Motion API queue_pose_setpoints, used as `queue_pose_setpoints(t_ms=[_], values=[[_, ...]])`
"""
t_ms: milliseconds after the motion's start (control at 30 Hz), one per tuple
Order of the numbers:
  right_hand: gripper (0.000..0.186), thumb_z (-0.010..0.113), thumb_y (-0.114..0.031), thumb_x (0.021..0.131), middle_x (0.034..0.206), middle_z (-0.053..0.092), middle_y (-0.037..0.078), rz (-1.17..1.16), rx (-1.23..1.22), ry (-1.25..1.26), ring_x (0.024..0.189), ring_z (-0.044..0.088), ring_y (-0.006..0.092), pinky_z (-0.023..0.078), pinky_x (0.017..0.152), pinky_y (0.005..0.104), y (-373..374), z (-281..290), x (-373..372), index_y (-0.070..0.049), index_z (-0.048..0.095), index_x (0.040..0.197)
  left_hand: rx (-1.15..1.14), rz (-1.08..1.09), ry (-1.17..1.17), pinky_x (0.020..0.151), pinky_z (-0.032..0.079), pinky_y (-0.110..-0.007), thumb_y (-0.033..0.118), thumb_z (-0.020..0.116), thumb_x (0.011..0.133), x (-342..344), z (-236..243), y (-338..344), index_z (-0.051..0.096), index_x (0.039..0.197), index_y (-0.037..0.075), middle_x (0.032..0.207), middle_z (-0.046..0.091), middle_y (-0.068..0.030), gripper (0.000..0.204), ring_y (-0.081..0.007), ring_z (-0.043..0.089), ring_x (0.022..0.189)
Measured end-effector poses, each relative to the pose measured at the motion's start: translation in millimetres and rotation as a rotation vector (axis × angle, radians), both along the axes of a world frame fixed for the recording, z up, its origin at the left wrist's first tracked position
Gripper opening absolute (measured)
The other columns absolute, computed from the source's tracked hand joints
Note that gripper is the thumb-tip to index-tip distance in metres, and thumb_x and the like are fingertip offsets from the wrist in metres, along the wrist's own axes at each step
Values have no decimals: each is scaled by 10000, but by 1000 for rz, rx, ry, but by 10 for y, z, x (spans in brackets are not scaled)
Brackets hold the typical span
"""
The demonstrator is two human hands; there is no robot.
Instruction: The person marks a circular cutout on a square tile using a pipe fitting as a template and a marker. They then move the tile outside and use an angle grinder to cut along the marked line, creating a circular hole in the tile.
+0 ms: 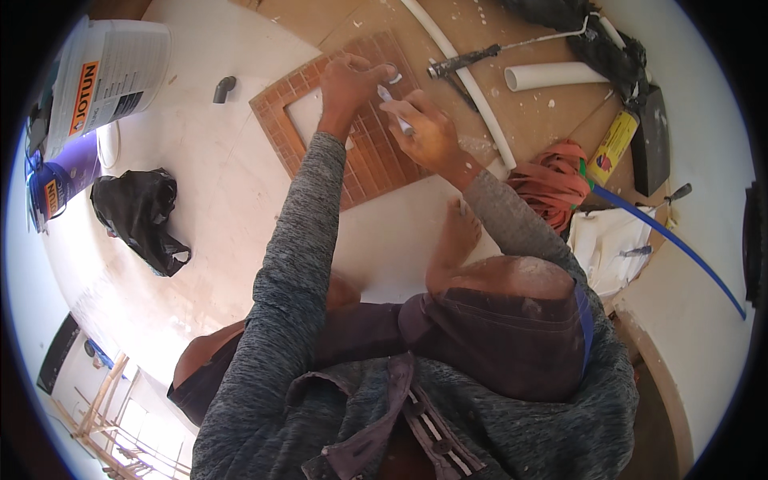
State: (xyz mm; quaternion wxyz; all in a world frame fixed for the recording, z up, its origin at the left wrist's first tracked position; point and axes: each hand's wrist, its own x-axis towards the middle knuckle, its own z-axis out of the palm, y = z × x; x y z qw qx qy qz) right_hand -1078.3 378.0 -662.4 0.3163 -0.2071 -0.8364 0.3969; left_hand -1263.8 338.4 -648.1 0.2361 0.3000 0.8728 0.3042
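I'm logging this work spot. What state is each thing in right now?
Brown tile sheet: flat on the floor, square hole cut out.
Left hand: pressing on the sheet.
Right hand: gripping a white marker, tip at the sheet.
White pipe piece: lying loose.
Orange cord: coiled.
Black bag: crumpled.

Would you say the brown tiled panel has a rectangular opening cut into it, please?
Yes, the brown tiled panel shows a pale rectangular opening near its left half, just beside the left hand resting on it.
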Motion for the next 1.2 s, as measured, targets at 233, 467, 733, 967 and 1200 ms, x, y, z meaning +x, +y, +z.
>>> queue_pose_setpoints(t_ms=[233, 467, 733, 967, 1200], values=[[438, 769, -16, 756, 958, 553, 45, 42, 81, -93, 911, 631, 253, 569, 777, 401, -28, -107, -113, -172, 707, 1160, -33, 8, -31, 649, 573, -321, 465, 907, 747, -53, -80, -15, 748, 989, -16, 809, 752, -118, 561, -179, 712, 677], [406, 801, -49, 740, 962, 575, 49, 4, 152, -77, 911, 645, 266, 566, 779, 402, -4, -168, -216, -152, 716, 1125, -26, 5, -20, 678, 589, -329, 490, 905, 754, -26, -36, -17, 753, 1010, -12, 822, 762, -130, 584, -186, 729, 709], [388, 783, -53, 765, 948, 586, 70, -28, 177, -127, 898, 661, 278, 565, 769, 421, -62, -158, -237, -133, 675, 1129, -23, 68, -117, 768, 595, -400, 499, 933, 678, -65, -88, -9, 758, 919, -14, 871, 761, -173, 593, -270, 747, 819], [343, 771, -65, 790, 945, 580, 75, -53, 121, -107, 888, 657, 288, 562, 747, 421, -91, -130, -130, -148, 676, 1109, -43, 37, -77, 737, 594, -360, 509, 926, 712, -20, 11, -5, 755, 979, -20, 886, 766, -155, 617, -232, 741, 786], [333, 775, -95, 826, 957, 595, 70, -74, 55, -115, 859, 674, 304, 573, 724, 419, -76, -106, -44, -156, 686, 1141, -31, 22, -72, 736, 590, -349, 516, 923, 721, -38, 12, -31, 757, 1019, -25, 907, 767, -156, 640, -222, 741, 799]])
